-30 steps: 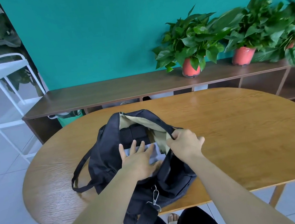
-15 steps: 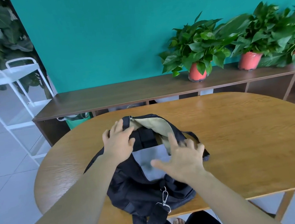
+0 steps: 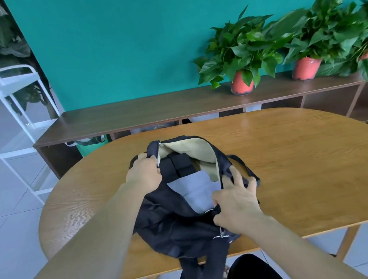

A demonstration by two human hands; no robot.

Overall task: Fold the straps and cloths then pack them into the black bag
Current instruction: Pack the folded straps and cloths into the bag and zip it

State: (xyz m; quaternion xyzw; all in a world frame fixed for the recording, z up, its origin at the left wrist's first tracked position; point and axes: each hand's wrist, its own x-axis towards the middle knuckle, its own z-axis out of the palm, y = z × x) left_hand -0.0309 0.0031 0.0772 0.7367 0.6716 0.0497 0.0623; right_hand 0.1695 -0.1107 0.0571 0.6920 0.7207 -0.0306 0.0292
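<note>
Bag (image 3: 165, 222), one, two hands gripping, left hand (image 3: 144, 175), right hand (image 3: 236, 204)

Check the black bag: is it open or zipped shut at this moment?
Open. The black bag gapes, showing beige lining, black straps and a folded grey cloth inside.

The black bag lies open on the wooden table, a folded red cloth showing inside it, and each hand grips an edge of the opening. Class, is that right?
Not quite: the head view shows the folded cloth inside the black bag is grey, not red. The rest stands: bag open on the wooden table, left hand and right hand gripping its edges.
</note>
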